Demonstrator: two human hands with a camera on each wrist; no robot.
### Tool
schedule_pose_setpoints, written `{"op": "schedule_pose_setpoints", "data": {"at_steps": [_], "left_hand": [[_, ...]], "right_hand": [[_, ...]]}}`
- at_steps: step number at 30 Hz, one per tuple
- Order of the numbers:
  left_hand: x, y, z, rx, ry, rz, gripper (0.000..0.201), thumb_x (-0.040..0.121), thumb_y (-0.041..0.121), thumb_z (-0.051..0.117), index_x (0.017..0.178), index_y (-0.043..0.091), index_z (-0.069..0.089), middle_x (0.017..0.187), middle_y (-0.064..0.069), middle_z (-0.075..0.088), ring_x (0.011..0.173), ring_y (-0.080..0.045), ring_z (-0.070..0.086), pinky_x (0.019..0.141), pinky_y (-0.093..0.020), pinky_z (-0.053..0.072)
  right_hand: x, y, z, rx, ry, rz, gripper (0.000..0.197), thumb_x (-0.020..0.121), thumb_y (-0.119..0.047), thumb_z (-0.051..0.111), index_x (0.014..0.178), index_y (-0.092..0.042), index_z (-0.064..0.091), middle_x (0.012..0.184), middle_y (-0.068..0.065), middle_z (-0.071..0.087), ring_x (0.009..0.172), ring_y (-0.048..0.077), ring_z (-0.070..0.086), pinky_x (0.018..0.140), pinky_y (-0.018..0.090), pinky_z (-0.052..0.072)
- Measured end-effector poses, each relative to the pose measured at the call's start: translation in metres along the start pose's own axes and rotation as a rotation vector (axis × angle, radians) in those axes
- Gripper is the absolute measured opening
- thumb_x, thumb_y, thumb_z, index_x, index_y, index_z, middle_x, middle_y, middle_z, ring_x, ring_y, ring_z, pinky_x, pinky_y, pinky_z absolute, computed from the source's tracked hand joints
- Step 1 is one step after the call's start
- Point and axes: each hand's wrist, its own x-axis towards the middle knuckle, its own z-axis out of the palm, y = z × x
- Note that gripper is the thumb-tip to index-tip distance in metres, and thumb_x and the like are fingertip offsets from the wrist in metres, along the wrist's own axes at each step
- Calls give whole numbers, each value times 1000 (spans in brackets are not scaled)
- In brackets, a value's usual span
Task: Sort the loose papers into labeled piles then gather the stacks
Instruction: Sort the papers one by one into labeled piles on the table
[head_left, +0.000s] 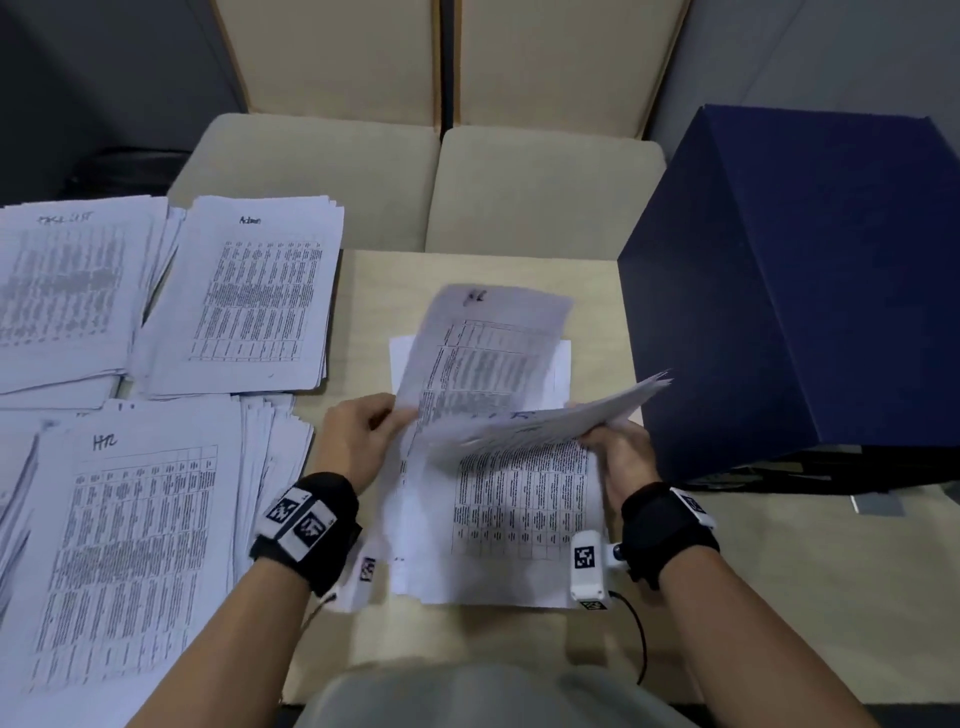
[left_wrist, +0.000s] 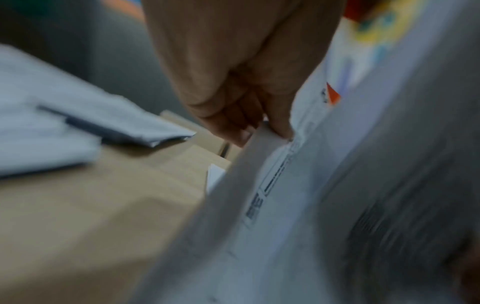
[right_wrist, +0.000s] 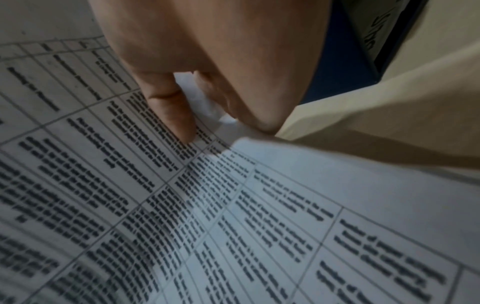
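Loose papers (head_left: 511, 488), thin white sheets printed with dense gridded tables, lie in a stack on the pale wooden table (head_left: 363, 291) directly in front of the person, between both wrists. The left hand (head_left: 358, 431) pinches the near edge of a single sheet (head_left: 483, 343), which curves upward and away, limp and slightly bowed, with a short handwritten mark at its top. The right hand (head_left: 618, 447) has thumb and fingers closed on the edge of a thin sheaf (head_left: 550, 421) of several pages, lifted and fanned so their corners splay toward a large matte navy box (head_left: 795, 291) standing at the table's right. Another plain white sheet (head_left: 402, 358) lies flat beneath the raised page. To the left sit three thick, slightly ragged piles: one headed "HR" (head_left: 130, 545) nearest, one headed "Admin" (head_left: 249, 296) beyond it, and a third pile (head_left: 62, 291) whose heading is unreadable. Smooth cream cushioned seats (head_left: 431, 182) stand behind the table.
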Motion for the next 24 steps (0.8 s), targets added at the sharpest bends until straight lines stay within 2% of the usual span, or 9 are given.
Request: {"op": "schedule_pose_setpoints", "data": {"at_steps": [3, 6, 8, 11, 13, 16, 20, 22, 24], "left_hand": [[-5, -1, 7, -384, -36, -90, 44, 75, 29, 83, 67, -2, 52, 63, -3, 50, 63, -13, 44, 61, -26, 37], [-8, -7, 11, -423, -81, -118, 47, 65, 31, 79, 85, -9, 63, 82, -9, 67, 78, -20, 58, 75, -39, 48], [-10, 0, 11, -389, -48, -159, 36, 66, 29, 77, 82, -3, 69, 78, -4, 72, 72, -19, 62, 68, -35, 53], [-13, 8, 9, -291, 47, -213, 50, 84, 41, 72, 55, 14, 43, 48, 13, 42, 47, -7, 35, 47, -24, 31], [-10, 6, 10, -237, 103, -248, 48, 97, 39, 57, 62, 20, 29, 55, 8, 25, 52, -11, 23, 53, -28, 19], [-5, -2, 9, -242, 137, -303, 40, 100, 30, 50, 67, 14, 34, 65, -2, 29, 62, -14, 28, 59, -31, 22], [-2, -1, 9, -424, 160, -398, 19, 83, 22, 50, 69, 10, 56, 66, 2, 48, 66, -15, 41, 63, -31, 33], [-2, 3, 9, -570, 149, -454, 23, 89, 14, 53, 73, 20, 68, 71, 6, 61, 68, -15, 51, 65, -29, 39], [-2, 10, 7, -628, 56, -476, 25, 92, 7, 49, 85, 12, 73, 83, 1, 71, 78, -16, 60, 69, -26, 44]], "right_hand": [[4, -2, 5, 54, -60, 25, 51, 63, 5, 59, 112, -1, 73, 111, 6, 74, 107, 17, 66, 96, 34, 50], [4, -1, 7, 48, -36, -8, 32, 73, 15, 62, 76, -12, 78, 82, 2, 75, 86, 17, 69, 88, 35, 50], [2, 0, 7, 45, -3, -11, 36, 74, 18, 61, 65, -13, 76, 73, -2, 73, 75, 15, 68, 83, 34, 53], [1, 2, 3, 17, 48, -25, 22, 74, 13, 66, 76, -8, 72, 77, 2, 73, 82, 22, 67, 89, 39, 52], [4, 6, -2, 11, 105, -35, 20, 74, 10, 67, 81, -9, 64, 83, 5, 69, 87, 25, 64, 92, 40, 50], [6, 9, -8, 71, 146, -32, 25, 72, 12, 64, 86, -7, 58, 92, 9, 65, 93, 26, 63, 97, 45, 48], [-2, 6, -7, 86, 31, -61, 25, 86, 9, 54, 74, -10, 65, 65, -5, 70, 62, 7, 65, 65, 24, 53], [-5, 2, -3, 78, -98, -30, 18, 89, -4, 54, 75, -9, 65, 83, 1, 73, 80, 19, 67, 74, 34, 52], [2, 2, -1, 144, -194, 52, 38, 88, 5, 47, 68, -12, 73, 114, 5, 69, 111, 26, 62, 94, 38, 47]]}}
